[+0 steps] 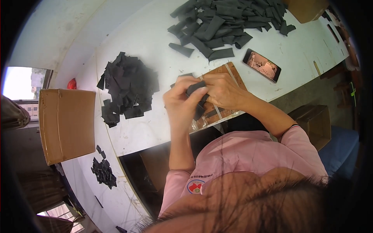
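Observation:
Both hands meet over a brown board at the table's near edge, with a dark fabric piece between them. My left hand pinches the piece, its thumb pressed across the cloth. My right hand is closed at the other side of it, fingers curled; exactly how they grip is partly hidden. More dark cloth hangs below the fingers. Left of my hands lies a heap of black fabric pieces. Beyond them is a large pile of dark grey fabric strips.
A phone with a lit screen lies right of the board. One cardboard box stands at the left, another at the far right. A small black scrap pile lies at lower left. A carton sits beyond my right arm.

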Demonstrator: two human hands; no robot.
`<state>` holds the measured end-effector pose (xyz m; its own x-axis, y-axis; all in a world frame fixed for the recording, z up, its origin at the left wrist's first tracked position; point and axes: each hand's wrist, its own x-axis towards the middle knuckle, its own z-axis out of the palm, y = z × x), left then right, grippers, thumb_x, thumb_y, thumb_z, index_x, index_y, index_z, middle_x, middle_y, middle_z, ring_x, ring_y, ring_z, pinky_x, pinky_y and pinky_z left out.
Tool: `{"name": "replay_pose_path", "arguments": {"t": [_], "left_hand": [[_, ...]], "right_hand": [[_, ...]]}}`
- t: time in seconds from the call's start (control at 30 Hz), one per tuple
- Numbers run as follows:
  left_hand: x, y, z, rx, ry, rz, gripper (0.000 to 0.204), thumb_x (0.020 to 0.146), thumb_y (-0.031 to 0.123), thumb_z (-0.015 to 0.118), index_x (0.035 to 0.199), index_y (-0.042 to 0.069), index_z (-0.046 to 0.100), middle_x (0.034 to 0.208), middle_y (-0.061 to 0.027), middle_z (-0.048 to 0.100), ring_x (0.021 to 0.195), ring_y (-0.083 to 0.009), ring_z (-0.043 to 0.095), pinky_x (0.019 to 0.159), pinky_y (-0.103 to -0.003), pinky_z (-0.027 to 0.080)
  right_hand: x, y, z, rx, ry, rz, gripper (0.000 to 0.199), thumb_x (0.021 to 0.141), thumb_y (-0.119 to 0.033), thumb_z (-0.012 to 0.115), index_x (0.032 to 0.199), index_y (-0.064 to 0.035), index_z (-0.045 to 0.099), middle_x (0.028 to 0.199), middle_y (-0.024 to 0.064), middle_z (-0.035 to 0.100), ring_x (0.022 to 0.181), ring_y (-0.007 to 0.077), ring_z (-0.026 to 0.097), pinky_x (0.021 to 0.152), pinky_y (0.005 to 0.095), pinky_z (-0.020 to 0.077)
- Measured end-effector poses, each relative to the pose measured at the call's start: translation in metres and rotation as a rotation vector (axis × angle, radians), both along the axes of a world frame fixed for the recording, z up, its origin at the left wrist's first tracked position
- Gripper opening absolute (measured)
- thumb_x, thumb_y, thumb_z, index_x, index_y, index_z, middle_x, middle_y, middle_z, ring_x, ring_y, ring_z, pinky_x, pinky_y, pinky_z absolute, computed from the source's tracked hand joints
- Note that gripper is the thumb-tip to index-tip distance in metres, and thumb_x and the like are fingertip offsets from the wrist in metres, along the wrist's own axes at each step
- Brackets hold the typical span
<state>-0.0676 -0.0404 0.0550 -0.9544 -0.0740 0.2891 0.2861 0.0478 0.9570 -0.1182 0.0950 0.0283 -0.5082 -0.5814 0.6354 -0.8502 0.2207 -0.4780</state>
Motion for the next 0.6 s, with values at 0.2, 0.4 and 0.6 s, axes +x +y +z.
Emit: {"name": "replay_pose_path", "arguments": {"t": [0.2,0.4,0.6], "left_hand": [[0.003,0.010,-0.020,0.016,-0.122,0.165,0.016,0.067,0.000,0.064,0.081,-0.003,0.056,0.078,-0.0059,0.053,0.073,-0.0123,0.050,0.066,-0.022,0.040],[0.015,0.014,-0.002,0.207,0.054,0.156,0.019,0.077,0.002,0.056,0.094,-0.004,0.053,0.086,-0.0120,0.058,0.073,-0.0134,0.055,0.064,-0.023,0.047],[0.015,-0.005,-0.002,0.632,0.181,0.159,0.010,0.080,0.008,0.053,0.085,-0.001,0.055,0.089,-0.0124,0.057,0.084,-0.0186,0.052,0.078,-0.031,0.040]], "right_hand": [[0.001,-0.007,-0.040,0.019,-0.194,0.000,0.027,0.073,-0.026,0.058,0.064,-0.0019,0.053,0.055,0.0137,0.051,0.054,0.0331,0.052,0.050,0.0400,0.0407],[-0.002,0.000,-0.017,0.129,-0.323,0.031,0.042,0.078,-0.037,0.051,0.061,0.0008,0.054,0.054,0.0156,0.050,0.055,0.0339,0.052,0.053,0.0400,0.0402],[-0.005,-0.001,0.013,0.415,-0.300,0.057,0.040,0.078,-0.036,0.051,0.064,0.0007,0.052,0.063,0.0144,0.052,0.062,0.0314,0.052,0.055,0.0382,0.0395]]}}
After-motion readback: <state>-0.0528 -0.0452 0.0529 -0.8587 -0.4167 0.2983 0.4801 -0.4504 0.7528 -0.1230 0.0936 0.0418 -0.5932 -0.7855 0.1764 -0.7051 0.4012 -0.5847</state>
